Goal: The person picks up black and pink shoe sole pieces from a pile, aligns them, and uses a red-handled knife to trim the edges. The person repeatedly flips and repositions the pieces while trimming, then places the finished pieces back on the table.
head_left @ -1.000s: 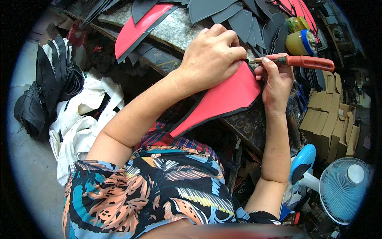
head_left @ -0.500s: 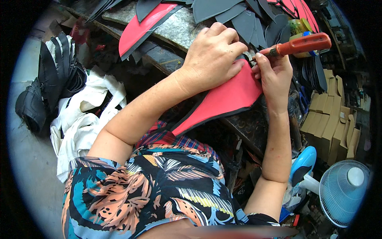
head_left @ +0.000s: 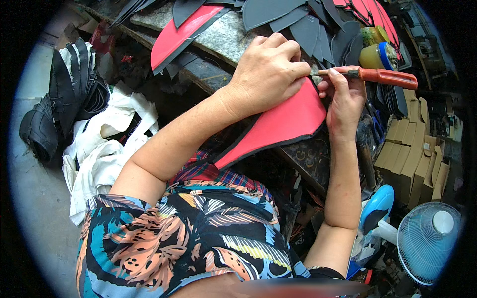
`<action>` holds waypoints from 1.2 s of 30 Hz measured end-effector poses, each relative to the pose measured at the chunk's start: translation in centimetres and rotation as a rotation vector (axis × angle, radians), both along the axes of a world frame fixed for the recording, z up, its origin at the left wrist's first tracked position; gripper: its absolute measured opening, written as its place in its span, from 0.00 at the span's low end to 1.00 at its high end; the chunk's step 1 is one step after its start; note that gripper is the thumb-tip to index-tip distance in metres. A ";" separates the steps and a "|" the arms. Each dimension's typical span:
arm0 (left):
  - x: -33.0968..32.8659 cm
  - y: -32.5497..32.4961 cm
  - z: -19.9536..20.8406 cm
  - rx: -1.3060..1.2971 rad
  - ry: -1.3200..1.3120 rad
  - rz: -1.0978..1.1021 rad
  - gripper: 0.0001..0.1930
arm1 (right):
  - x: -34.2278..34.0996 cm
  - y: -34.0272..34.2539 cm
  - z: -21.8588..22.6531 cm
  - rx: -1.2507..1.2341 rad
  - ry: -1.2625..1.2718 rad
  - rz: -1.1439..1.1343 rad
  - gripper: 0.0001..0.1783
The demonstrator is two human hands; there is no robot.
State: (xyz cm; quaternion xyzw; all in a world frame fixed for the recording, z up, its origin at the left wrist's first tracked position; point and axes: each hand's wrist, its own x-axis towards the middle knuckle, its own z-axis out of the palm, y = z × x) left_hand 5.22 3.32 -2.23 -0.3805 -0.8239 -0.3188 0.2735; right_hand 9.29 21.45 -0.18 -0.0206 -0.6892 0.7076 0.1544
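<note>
Right now the left hand (head_left: 268, 74) lies flat on the red sheet (head_left: 283, 121), fingers curled together and pressing its upper edge down against the stone bench (head_left: 223, 35). Fingertips sit right at the rim, just beside the tool tip. The right hand (head_left: 343, 97) is clamped round the shaft of the orange-handled tool (head_left: 382, 77), thumb and fingers pinching close to the working end, handle poking out to the right. Tool tip meets the sheet's top corner, between the two hands; the exact contact is hidden behind the fingers.

That sheet looks thin and light, with a dark underside showing along its lower edge. It droops off the bench toward the lap, so I'd call it flexible, something like leather or foam-backed fabric, not brittle. The surface seems matte, probably not slippery. A flat palm close to the worked edge is the sensible hold, since a limp sheet will shift or buckle if pinned far from the tool. Lifting it would want a pinch at the rim.

Round about: grey cut pieces (head_left: 278, 12) fanned along the bench top, another red piece (head_left: 181, 32) at the left, a jar (head_left: 377, 54) just beyond the tool, cardboard boxes (head_left: 412, 149) to the right, and a fan (head_left: 427, 241) low on the right.
</note>
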 end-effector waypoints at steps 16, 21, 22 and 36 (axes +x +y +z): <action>0.2 -0.3 0.2 0.012 -0.009 0.024 0.07 | -0.4 0.2 0.1 0.015 -0.017 0.043 0.04; 0.3 -0.3 0.1 0.011 -0.003 0.021 0.06 | -0.3 0.1 0.1 0.004 -0.007 0.047 0.04; 0.2 -0.3 0.1 0.019 -0.009 0.015 0.07 | -0.2 0.0 0.1 0.028 -0.013 0.047 0.04; 0.4 -0.6 0.2 0.045 0.027 0.026 0.08 | -0.2 -0.3 0.1 0.165 0.020 0.088 0.03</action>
